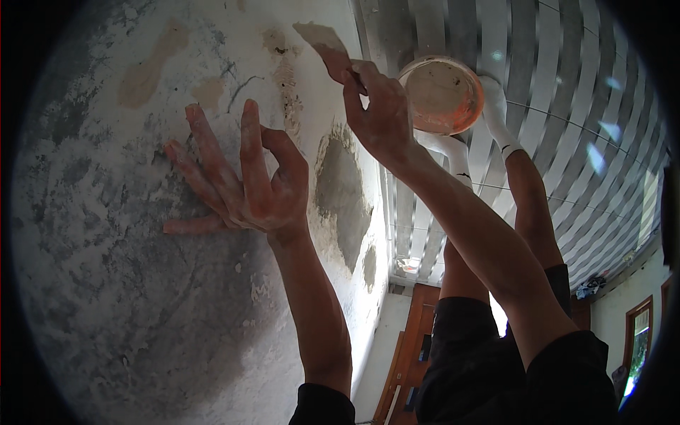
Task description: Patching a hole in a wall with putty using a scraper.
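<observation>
My left hand [258, 188] lies against the rough, patchy wall [142, 283], its fingers spread apart and dusted with pale powder. In my right hand [382, 117] is a putty knife [327, 47], gripped by its handle, with the blade pointing up and left near the wall. The blade looks coated with greyish filler. A filled strip [287, 88] with small dark pits runs down the wall between my hands. Beside my left wrist, a wet-looking grey patch [342, 195] stands out from the whiter surface.
An orange bucket [464, 127] with pale filler inside stands on the grey-and-white striped tiled floor [567, 142], between my feet in white socks [494, 110]. Wooden doors [418, 333] and a window [639, 340] show at the lower edge.
</observation>
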Demonstrator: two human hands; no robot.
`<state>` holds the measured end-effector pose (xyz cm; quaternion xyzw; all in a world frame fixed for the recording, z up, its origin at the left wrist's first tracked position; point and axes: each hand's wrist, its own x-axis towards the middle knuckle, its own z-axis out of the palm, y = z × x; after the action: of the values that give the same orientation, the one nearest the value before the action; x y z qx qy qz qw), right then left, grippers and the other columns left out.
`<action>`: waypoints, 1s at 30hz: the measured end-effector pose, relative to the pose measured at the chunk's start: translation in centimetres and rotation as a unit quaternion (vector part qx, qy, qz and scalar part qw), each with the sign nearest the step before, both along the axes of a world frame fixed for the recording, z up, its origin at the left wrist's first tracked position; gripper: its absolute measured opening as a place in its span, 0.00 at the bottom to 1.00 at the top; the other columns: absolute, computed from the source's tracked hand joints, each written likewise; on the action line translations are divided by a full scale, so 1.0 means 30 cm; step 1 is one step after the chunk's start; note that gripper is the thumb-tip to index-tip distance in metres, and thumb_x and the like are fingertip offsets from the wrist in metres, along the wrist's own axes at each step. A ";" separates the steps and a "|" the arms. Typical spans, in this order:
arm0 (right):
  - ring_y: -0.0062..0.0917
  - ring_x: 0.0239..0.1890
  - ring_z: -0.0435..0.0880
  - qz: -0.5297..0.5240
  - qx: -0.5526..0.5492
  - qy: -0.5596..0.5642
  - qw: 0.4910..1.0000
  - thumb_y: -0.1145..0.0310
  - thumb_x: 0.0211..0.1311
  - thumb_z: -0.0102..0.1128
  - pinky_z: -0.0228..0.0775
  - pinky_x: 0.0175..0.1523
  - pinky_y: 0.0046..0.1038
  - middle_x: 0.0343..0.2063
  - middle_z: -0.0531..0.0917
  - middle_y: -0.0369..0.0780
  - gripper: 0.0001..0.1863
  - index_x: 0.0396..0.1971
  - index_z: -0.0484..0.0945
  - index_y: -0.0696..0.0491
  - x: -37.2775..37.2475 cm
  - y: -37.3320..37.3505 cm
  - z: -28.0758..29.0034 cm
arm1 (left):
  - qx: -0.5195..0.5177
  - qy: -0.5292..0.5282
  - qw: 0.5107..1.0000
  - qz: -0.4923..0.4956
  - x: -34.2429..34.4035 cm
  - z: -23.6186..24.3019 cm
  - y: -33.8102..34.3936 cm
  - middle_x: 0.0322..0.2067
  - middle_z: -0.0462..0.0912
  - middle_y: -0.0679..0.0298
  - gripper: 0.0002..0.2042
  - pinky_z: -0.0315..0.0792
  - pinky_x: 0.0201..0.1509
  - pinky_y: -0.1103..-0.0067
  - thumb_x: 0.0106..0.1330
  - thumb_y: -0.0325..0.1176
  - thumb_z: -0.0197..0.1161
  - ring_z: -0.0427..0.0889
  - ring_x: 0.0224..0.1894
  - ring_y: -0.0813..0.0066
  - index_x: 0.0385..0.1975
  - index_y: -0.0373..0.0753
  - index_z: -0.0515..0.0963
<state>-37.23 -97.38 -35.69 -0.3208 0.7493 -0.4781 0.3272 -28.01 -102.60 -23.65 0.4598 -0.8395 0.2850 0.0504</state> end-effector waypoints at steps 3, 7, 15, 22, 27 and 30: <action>0.33 0.24 0.83 0.053 -0.011 0.059 0.997 0.73 0.59 0.60 0.71 0.32 0.34 0.22 0.83 0.42 0.07 0.38 0.78 0.53 0.030 0.010 0.038 | -0.001 -0.003 1.000 -0.003 0.000 0.006 -0.002 0.57 0.76 0.65 0.15 0.13 0.68 0.47 0.52 0.33 0.64 0.63 0.68 0.57 0.40 0.61 0.83; 0.29 0.22 0.81 0.061 -0.082 0.073 0.992 0.74 0.56 0.62 0.69 0.31 0.30 0.22 0.84 0.38 0.13 0.43 0.79 0.51 0.062 0.033 0.056 | 0.003 -0.003 1.000 -0.001 0.000 0.002 0.002 0.57 0.76 0.65 0.15 0.14 0.68 0.47 0.52 0.33 0.64 0.63 0.68 0.57 0.40 0.61 0.83; 0.28 0.20 0.80 0.011 -0.079 0.111 0.991 0.73 0.55 0.63 0.70 0.31 0.29 0.19 0.82 0.37 0.13 0.43 0.80 0.51 0.013 -0.016 0.028 | 0.002 0.010 1.000 -0.009 0.008 -0.002 -0.002 0.57 0.76 0.66 0.13 0.15 0.68 0.46 0.53 0.34 0.63 0.63 0.68 0.58 0.38 0.61 0.83; 0.29 0.18 0.80 0.040 -0.099 0.070 0.992 0.75 0.54 0.63 0.70 0.31 0.30 0.18 0.82 0.38 0.14 0.42 0.80 0.53 0.076 0.041 0.064 | 0.006 0.008 1.000 0.001 0.010 -0.003 0.010 0.57 0.77 0.67 0.13 0.16 0.69 0.47 0.54 0.34 0.63 0.64 0.68 0.59 0.38 0.61 0.83; 0.28 0.17 0.80 0.015 -0.071 0.074 0.995 0.75 0.54 0.62 0.69 0.30 0.30 0.17 0.81 0.37 0.13 0.41 0.80 0.53 0.043 0.011 0.050 | 0.000 0.004 1.000 -0.005 0.008 0.002 0.003 0.56 0.77 0.67 0.13 0.16 0.69 0.48 0.54 0.34 0.63 0.64 0.67 0.60 0.38 0.62 0.83; 0.29 0.18 0.79 0.020 -0.089 0.070 0.993 0.74 0.55 0.62 0.69 0.30 0.31 0.18 0.81 0.37 0.12 0.40 0.79 0.53 0.055 -0.004 0.054 | -0.004 0.003 1.000 -0.004 0.004 0.003 -0.001 0.56 0.77 0.68 0.13 0.16 0.69 0.48 0.54 0.35 0.63 0.65 0.67 0.60 0.38 0.62 0.83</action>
<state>-35.58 -97.51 -34.08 -0.3961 0.7182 -0.5126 0.2540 -27.89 -102.62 -23.55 0.4570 -0.8399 0.2872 0.0561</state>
